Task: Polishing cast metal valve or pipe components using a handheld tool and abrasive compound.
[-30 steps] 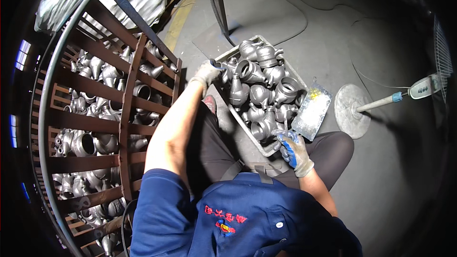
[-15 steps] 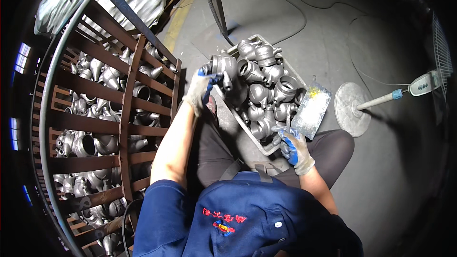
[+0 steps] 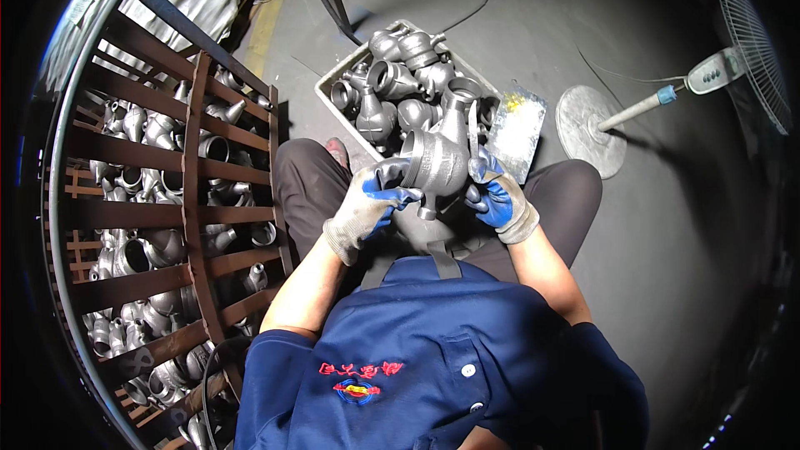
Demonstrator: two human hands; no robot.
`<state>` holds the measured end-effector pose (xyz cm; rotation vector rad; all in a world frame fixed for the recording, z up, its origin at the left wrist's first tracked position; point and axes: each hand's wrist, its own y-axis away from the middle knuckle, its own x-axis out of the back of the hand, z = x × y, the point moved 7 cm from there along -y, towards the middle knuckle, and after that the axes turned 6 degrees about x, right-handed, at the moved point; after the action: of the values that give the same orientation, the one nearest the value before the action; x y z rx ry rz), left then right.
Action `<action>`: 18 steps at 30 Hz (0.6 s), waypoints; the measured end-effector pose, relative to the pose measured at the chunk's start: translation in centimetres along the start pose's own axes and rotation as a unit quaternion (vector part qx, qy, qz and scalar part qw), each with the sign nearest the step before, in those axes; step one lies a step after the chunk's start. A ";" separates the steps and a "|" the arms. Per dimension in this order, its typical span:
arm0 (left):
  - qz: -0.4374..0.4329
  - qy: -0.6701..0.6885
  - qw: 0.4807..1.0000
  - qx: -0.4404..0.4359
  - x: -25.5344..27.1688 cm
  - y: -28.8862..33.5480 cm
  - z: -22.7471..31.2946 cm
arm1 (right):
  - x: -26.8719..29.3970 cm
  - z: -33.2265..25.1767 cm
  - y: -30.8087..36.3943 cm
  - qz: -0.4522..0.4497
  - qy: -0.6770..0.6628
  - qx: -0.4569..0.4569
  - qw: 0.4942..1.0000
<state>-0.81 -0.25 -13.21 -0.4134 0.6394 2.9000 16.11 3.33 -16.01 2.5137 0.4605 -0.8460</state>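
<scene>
My left hand (image 3: 372,204), in a grey work glove with blue coating, grips a grey metal pipe casting (image 3: 442,165) by its open round end. The casting is bulbous, with a short stub pointing toward me, and hangs over my lap. In my right hand (image 3: 502,204), gloved likewise, is a thin flat metal tool, perhaps a file (image 3: 473,127), upright beside the casting's right side. Whether the tool touches the casting I cannot tell. Just beyond, a pale rectangular crate (image 3: 343,121) holds several similar castings (image 3: 398,79).
A rusty barred metal cage (image 3: 196,150) full of castings stands on my left. Right of the crate lies a shiny metal sheet (image 3: 517,129) with a yellow mark. A standing fan (image 3: 592,133) with a round base is farther right. A dark cable (image 3: 475,12) crosses the floor.
My left hand has brought a casting from the crate's left side toward my lap. My right hand has shifted slightly up and left with the tool, now beside the casting.
</scene>
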 end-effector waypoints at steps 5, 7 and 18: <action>-0.022 -0.067 0.997 0.009 -1.3 0.2 0.7 | -0.1 -1.9 0.5 -0.069 0.135 0.046 0.987; -0.089 -0.009 0.996 -0.032 -1.2 0.1 -0.2 | -0.7 -2.9 0.0 -0.080 0.173 0.102 0.976; 0.028 -0.358 0.854 -0.376 -2.6 3.2 1.8 | -2.1 -6.7 2.1 -0.020 0.307 0.266 0.914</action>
<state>0.59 -2.56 -9.59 0.6277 -0.6158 2.8941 18.71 4.61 -9.26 3.2872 0.5270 -0.1651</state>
